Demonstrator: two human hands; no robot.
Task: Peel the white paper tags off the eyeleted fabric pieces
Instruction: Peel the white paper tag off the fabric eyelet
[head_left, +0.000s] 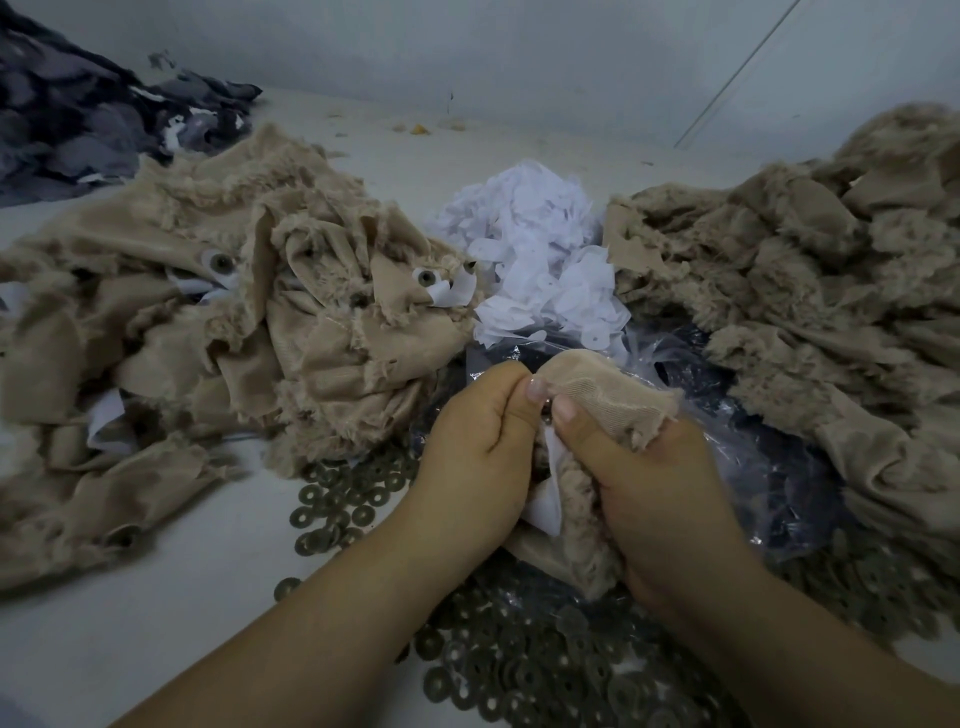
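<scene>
Beige fabric piece (597, 387) gripped at centre between both hands, touching each other thumb to thumb; left hand (475, 452) curled tight with thumb pinching the cloth's top edge, right hand (639, 483) closed round the furry bulk, thumbnail pressed on the fold. White paper tag (545, 499) poking out between the two palms, mostly hidden by fingers and pile; eyelet on this piece only a dark glint beside the thumbs, hard to make out

At 12 o'clock, heap of peeled white tags (540, 249), small punched holes visible, no print legible on any. At 9 to 10 o'clock, pile of beige pieces (208, 322) with a few metal eyelets (426, 278) and curled white tags showing, the rest buried in folds. At 2 to 3 o'clock, second furry beige pile (810, 291), cut off by the right edge. Clear plastic bag (737, 467) crumpled under and beyond the right hand, contents dark and unclear. Round metal washers (343, 499) scattered from 8 o'clock down to 6 o'clock, partly covered by forearms, running out of the bottom edge. Dark grey fabric heap (78, 124) at 11 o'clock, cropped by the left edge. No brand or readable writing anywhere
</scene>
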